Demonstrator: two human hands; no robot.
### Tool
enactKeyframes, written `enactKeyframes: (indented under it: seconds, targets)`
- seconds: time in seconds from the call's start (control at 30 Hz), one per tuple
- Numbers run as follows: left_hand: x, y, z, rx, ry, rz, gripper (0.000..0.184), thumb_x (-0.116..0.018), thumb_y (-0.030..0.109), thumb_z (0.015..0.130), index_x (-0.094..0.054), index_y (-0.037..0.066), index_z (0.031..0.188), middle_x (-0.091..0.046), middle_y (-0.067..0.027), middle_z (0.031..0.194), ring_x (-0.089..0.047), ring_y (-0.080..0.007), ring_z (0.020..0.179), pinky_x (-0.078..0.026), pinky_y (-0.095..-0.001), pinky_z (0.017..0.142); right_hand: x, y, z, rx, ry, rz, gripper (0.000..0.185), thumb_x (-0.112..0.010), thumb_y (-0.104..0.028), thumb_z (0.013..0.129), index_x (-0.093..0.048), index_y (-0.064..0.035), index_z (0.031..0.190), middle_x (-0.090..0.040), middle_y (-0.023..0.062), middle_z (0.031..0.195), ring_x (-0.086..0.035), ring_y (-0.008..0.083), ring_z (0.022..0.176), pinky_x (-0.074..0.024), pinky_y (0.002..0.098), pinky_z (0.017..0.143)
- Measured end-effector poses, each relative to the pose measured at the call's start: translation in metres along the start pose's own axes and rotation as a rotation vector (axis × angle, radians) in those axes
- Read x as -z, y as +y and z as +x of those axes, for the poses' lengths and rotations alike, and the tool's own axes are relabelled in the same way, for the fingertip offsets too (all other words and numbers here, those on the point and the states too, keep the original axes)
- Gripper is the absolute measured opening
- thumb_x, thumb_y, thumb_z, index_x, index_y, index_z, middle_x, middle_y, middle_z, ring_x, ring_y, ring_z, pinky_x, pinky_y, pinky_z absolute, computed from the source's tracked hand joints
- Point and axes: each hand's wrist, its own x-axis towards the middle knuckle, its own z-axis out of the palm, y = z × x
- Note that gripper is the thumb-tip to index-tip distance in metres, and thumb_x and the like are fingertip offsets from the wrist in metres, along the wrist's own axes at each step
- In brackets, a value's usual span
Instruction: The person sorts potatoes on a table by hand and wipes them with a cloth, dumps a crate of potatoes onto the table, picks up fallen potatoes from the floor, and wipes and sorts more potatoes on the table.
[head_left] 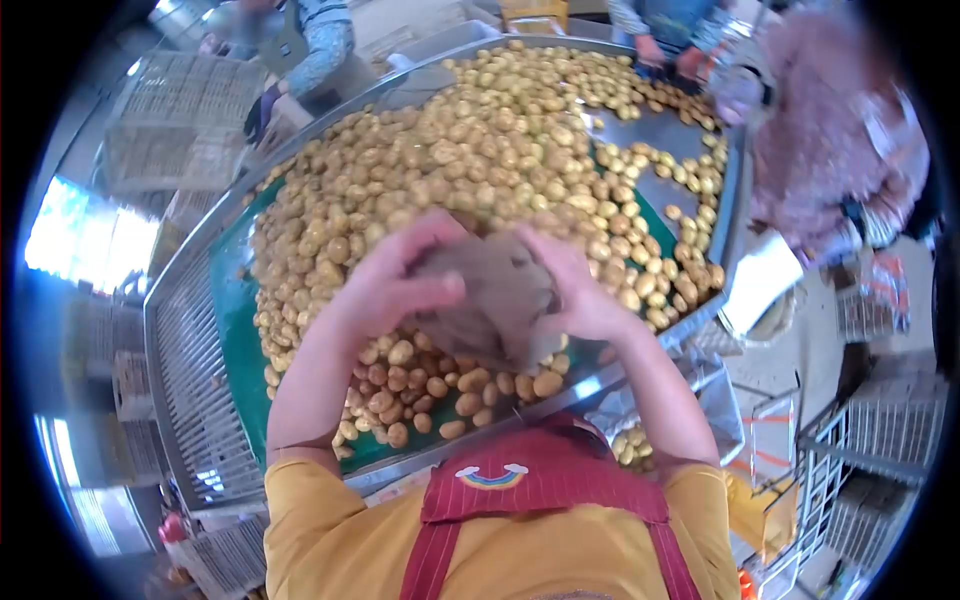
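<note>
Between my two hands, above the heap of potatoes [340, 200], is a crumpled grey-brown cloth [487, 295], slightly blurred; its exact kind I cannot make out. My left hand [405, 275] is closed on the cloth's left side, thumb toward the middle. Gripping the right side is my right hand [577, 285], its fingers bent over the upper edge. Potatoes lie beneath and all around both hands, with smaller, browner ones just below the cloth.
The potatoes lie on a metal sorting table [735, 190] with a green surface [235, 310] and a slatted end [195, 380] at left. Co-workers stand at the far side and at right, one in a pink garment [825, 130]. Crates [175, 120] are stacked at left.
</note>
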Motion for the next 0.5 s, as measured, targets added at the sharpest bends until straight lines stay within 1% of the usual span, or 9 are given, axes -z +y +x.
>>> enactKeyframes:
  seconds: [0.07, 0.1, 0.17, 0.23, 0.27, 0.3, 0.4, 0.47, 0.5]
  targets:
    - [0.023, -0.019, -0.007, -0.104, -0.103, 0.196, 0.039, -0.083, 0.015, 0.081, -0.062, 0.004, 0.113, -0.061, -0.0035, 0.106, -0.057, -0.0156, 0.102, -0.048, -0.0314, 0.088, -0.015, 0.031, 0.012, -0.020, -0.281, 0.110, 0.081, -0.080, -0.009, 0.065, -0.053, -0.0080, 0.142, -0.061, 0.0171, 0.134, -0.056, 0.0361, 0.125, -0.0434, 0.0440, 0.106]
    - [0.035, -0.022, -0.002, -0.265, -0.147, 0.410, 0.039, -0.084, 0.011, 0.077, -0.063, 0.004, 0.110, -0.059, -0.0067, 0.103, -0.059, -0.0213, 0.097, -0.048, -0.0330, 0.085, -0.014, 0.035, 0.017, -0.086, -0.369, 0.229, 0.058, -0.080, -0.009, 0.067, -0.063, -0.0050, 0.122, -0.067, 0.0144, 0.113, -0.062, 0.0328, 0.109, -0.0488, 0.0420, 0.096]
    - [0.055, -0.032, -0.003, -0.146, -0.069, 0.506, 0.039, -0.084, 0.008, 0.073, -0.065, 0.006, 0.107, -0.057, -0.0092, 0.099, -0.059, -0.0275, 0.094, -0.049, -0.0349, 0.082, -0.005, 0.038, 0.018, -0.180, -0.253, 0.283, 0.044, -0.082, -0.008, 0.069, -0.064, -0.0055, 0.109, -0.063, 0.0061, 0.094, -0.061, 0.0216, 0.091, -0.0493, 0.0339, 0.081]
    - [0.069, -0.051, 0.000, 0.039, 0.039, 0.602, 0.040, -0.084, 0.006, 0.071, -0.065, 0.009, 0.106, -0.056, -0.0091, 0.097, -0.060, -0.0296, 0.094, -0.051, -0.0374, 0.079, 0.016, 0.044, 0.024, -0.527, -0.254, 0.384, 0.041, -0.085, -0.009, 0.071, -0.063, -0.0084, 0.105, -0.051, -0.0024, 0.084, -0.050, 0.0109, 0.080, -0.0433, 0.0273, 0.071]
    - [0.074, -0.059, 0.004, 0.008, 0.065, 0.752, 0.039, -0.083, 0.004, 0.069, -0.065, 0.010, 0.103, -0.056, -0.0101, 0.097, -0.060, -0.0317, 0.093, -0.051, -0.0392, 0.077, 0.020, 0.058, 0.025, -0.489, -0.224, 0.412, 0.043, -0.087, -0.009, 0.071, -0.063, -0.0112, 0.107, -0.043, -0.0070, 0.082, -0.042, 0.0068, 0.077, -0.0378, 0.0241, 0.067]
    - [0.077, -0.063, 0.008, -0.022, 0.078, 0.804, 0.041, -0.082, 0.006, 0.069, -0.063, 0.012, 0.105, -0.056, -0.0109, 0.097, -0.060, -0.0335, 0.094, -0.051, -0.0410, 0.078, 0.026, 0.058, 0.031, -0.538, -0.245, 0.540, 0.053, -0.088, -0.011, 0.071, -0.063, -0.0094, 0.117, -0.043, -0.0065, 0.082, -0.043, 0.0078, 0.078, -0.0392, 0.0250, 0.068]
    - [0.073, -0.075, 0.022, 0.033, 0.124, 0.891, 0.048, -0.082, 0.011, 0.071, -0.062, 0.015, 0.115, -0.056, -0.0109, 0.101, -0.059, -0.0350, 0.099, -0.050, -0.0430, 0.083, 0.038, 0.048, 0.047, -0.546, -0.559, 0.211, 0.079, -0.083, -0.005, 0.075, -0.047, -0.0070, 0.145, -0.065, -0.0017, 0.096, -0.059, 0.0080, 0.087, -0.0486, 0.0294, 0.071]
    - [0.067, -0.081, 0.027, -0.086, 0.118, 0.954, 0.049, -0.081, 0.012, 0.071, -0.062, 0.014, 0.116, -0.056, -0.0108, 0.101, -0.059, -0.0353, 0.101, -0.050, -0.0434, 0.084, 0.021, 0.057, 0.037, -0.313, -0.640, 0.030, 0.053, -0.078, -0.013, 0.076, -0.062, -0.0099, 0.126, -0.068, 0.0057, 0.088, -0.067, 0.0213, 0.083, -0.0513, 0.0381, 0.073]
    - [0.065, -0.082, 0.029, -0.151, 0.118, 0.988, 0.049, -0.081, 0.013, 0.071, -0.062, 0.014, 0.116, -0.056, -0.0108, 0.101, -0.059, -0.0355, 0.102, -0.050, -0.0437, 0.084, 0.022, 0.053, 0.037, -0.358, -0.837, -0.180, 0.044, -0.076, -0.016, 0.075, -0.067, -0.0105, 0.118, -0.068, 0.0089, 0.090, -0.068, 0.0268, 0.084, -0.0516, 0.0404, 0.075]
